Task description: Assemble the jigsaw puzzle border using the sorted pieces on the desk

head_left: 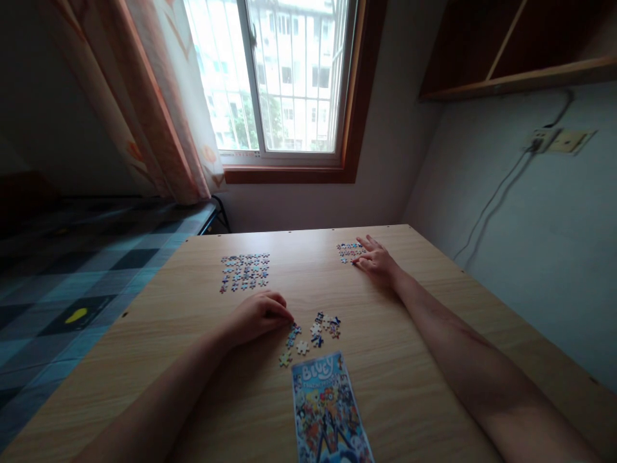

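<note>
My left hand point(261, 313) is closed in a pinch, its fingertips on a jigsaw puzzle piece at the upper end of a small cluster of pieces point(294, 332). Farther off, my right hand point(376, 262) has thumb and forefinger together on a jigsaw puzzle piece point(354, 261), while its other fingers spread above. That piece lies at the front of a small block of pieces in rows point(348, 247), partly covered by the hand. More loose pieces point(317, 328), some pale side up, lie between my arms. At the left, a larger block of pieces point(245, 271) is laid out in rows.
A printed Bluey picture sheet point(328, 411) lies at the near middle of the wooden table point(400, 386). Left of the table stands a bed with a checked cover point(110, 257). Behind are a window point(299, 83) and a curtain point(144, 96). A cable point(491, 196) hangs on the right wall.
</note>
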Available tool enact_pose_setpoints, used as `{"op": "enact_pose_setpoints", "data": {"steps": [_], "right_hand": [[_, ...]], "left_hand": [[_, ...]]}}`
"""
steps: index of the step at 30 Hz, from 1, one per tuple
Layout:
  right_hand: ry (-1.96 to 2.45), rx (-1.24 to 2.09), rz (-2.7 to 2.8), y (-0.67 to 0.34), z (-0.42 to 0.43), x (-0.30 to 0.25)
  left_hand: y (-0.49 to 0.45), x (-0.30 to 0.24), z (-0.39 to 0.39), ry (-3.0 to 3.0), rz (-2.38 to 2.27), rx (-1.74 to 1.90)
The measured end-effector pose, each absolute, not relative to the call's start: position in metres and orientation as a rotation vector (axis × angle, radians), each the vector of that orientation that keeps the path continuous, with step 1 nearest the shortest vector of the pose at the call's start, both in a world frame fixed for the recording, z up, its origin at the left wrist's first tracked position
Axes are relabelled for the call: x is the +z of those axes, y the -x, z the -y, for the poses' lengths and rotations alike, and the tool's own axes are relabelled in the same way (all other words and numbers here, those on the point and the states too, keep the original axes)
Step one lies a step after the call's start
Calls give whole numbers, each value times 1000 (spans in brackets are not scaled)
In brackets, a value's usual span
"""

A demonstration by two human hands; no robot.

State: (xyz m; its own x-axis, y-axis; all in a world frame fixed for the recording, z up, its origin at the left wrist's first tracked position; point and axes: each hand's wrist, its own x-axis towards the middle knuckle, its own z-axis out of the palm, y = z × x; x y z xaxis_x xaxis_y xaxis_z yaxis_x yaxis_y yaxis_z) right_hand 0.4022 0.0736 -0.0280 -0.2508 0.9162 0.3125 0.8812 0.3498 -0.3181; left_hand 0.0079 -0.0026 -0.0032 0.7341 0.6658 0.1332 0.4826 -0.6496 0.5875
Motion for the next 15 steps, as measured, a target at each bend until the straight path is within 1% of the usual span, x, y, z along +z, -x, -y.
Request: {"op": "enact_pose_setpoints", "data": {"steps": [10, 15], "right_hand": [[1563, 92, 2150, -397, -75, -32], [1550, -24, 2054, -400, -72, -28]], "left_hand": [[-9, -3, 3, -2437, -868, 469], [-8, -5, 2, -2450, -868, 471]]}}
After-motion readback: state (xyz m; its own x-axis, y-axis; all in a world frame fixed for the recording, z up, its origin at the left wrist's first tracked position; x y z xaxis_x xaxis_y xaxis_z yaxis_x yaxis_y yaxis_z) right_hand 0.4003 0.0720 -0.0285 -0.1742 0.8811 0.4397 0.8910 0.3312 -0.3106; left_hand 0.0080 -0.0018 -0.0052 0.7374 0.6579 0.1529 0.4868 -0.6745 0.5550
